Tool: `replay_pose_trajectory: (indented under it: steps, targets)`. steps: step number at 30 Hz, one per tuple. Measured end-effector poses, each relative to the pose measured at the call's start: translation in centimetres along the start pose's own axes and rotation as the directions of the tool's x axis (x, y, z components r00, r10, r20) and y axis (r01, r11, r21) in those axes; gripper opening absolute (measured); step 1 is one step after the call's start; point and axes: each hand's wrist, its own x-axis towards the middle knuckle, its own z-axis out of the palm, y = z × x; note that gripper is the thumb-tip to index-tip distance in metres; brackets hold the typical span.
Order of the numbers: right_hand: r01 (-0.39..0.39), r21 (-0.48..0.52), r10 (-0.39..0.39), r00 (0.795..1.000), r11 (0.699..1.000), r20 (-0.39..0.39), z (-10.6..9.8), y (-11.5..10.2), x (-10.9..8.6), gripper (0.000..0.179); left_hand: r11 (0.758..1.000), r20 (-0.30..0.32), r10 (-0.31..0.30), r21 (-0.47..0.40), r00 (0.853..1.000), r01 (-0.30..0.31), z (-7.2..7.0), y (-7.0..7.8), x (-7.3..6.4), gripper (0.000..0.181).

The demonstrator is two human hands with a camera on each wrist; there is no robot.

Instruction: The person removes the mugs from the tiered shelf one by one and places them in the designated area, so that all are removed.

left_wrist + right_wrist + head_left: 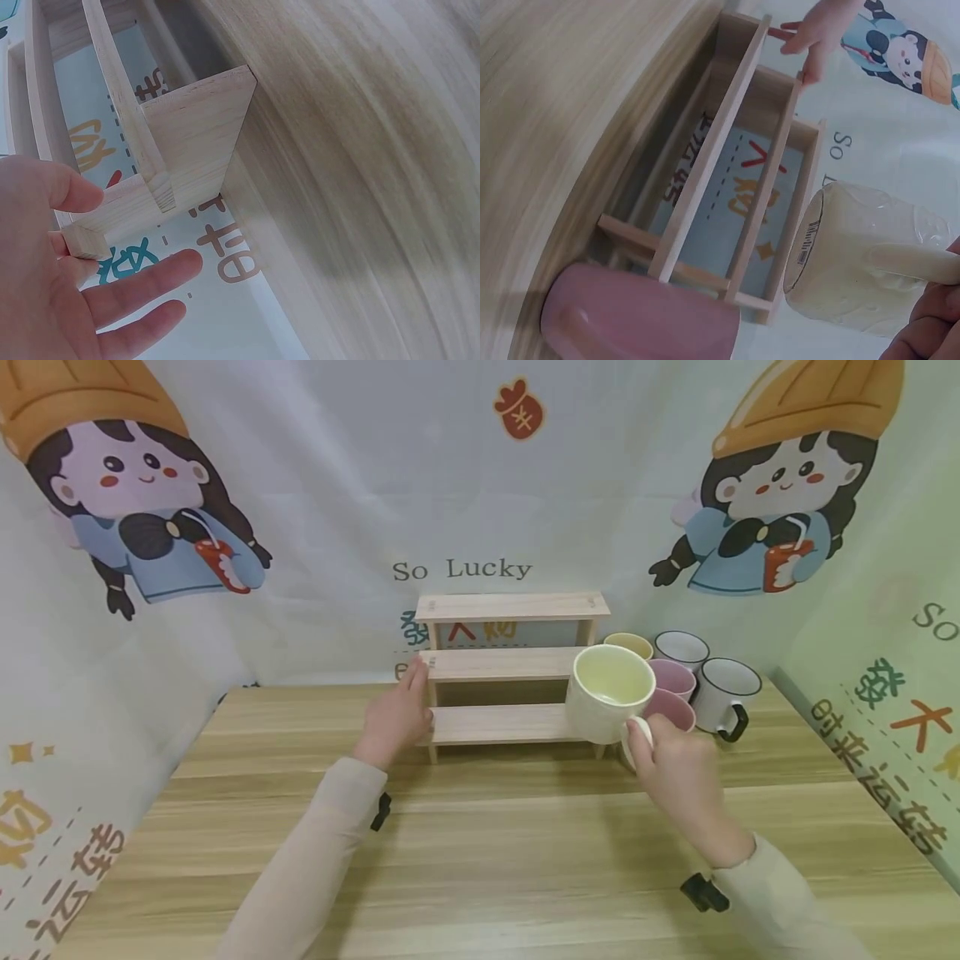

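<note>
A three-tier wooden display shelf (498, 727) stands on the table against the backdrop. At its left end is my left hand (396, 714), holding the shelf's edge near the middle tier with thumb and fingertips; the other fingers stretch out loosely in the left wrist view (45, 277). My right hand (678, 768) grips a pale cream mug (600, 702) by its handle. Upright and raised, this mug is in front of the shelf's right end, its inside pale yellow-green. In the right wrist view the mug's base shows a barcode sticker.
Right of the shelf, several mugs stand together: a yellow mug (628, 645), a pink mug (675, 678), another pink mug (671, 708), and a dark-rimmed white mug (681, 649) behind a larger one (723, 693). Printed cloth (322, 527) surrounds the wooden table (480, 860).
</note>
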Motion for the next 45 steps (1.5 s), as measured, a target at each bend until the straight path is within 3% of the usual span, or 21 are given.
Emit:
replay_pose_trajectory:
  steps: [4, 10, 17, 23, 33, 40, 45]
  targets:
    - [0.0, -0.018, 0.0, 1.0, 1.0, -0.016, -0.8, 0.8, 0.0, 0.048, 1.0, 0.009, 0.001, 0.005, 1.0, -0.002, -0.1, 0.1, -0.1, 0.076]
    - [-0.016, -0.032, 0.017, 1.0, 0.999, 0.015, -1.9, 2.2, -0.3, 0.038, 1.0, -0.001, 0.001, 0.002, 1.0, -0.001, 0.1, 0.0, 0.0, 0.076]
    - [-0.064, -0.098, 0.065, 0.998, 0.993, 0.004, -3.2, 3.7, -0.6, 0.056, 1.0, -0.024, 0.007, -0.009, 1.0, -0.007, 0.1, 0.0, -0.1, 0.077]
    - [-0.073, -0.149, 0.075, 0.997, 0.986, 0.011, -4.3, 5.3, -1.0, 0.061, 1.0, -0.031, 0.015, -0.002, 0.999, -0.015, 0.2, -0.1, -0.1, 0.078]
    - [-0.136, -0.21, 0.144, 0.989, 0.968, 0.02, -5.7, 8.1, -2.3, 0.053, 1.0, -0.024, 0.013, 0.012, 1.0, -0.013, 0.3, -0.2, 0.0, 0.077]
    - [-0.135, -0.223, 0.138, 0.99, 0.965, -0.002, -5.7, 9.7, -3.3, 0.048, 1.0, -0.05, 0.013, 0.026, 0.999, -0.011, 0.4, -0.2, 0.1, 0.076]
    - [-0.179, -0.209, 0.187, 0.982, 0.962, 0.022, -5.5, 10.5, -4.3, 0.042, 1.0, -0.02, 0.004, 0.026, 1.0, -0.003, 0.2, -0.2, 0.1, 0.076]
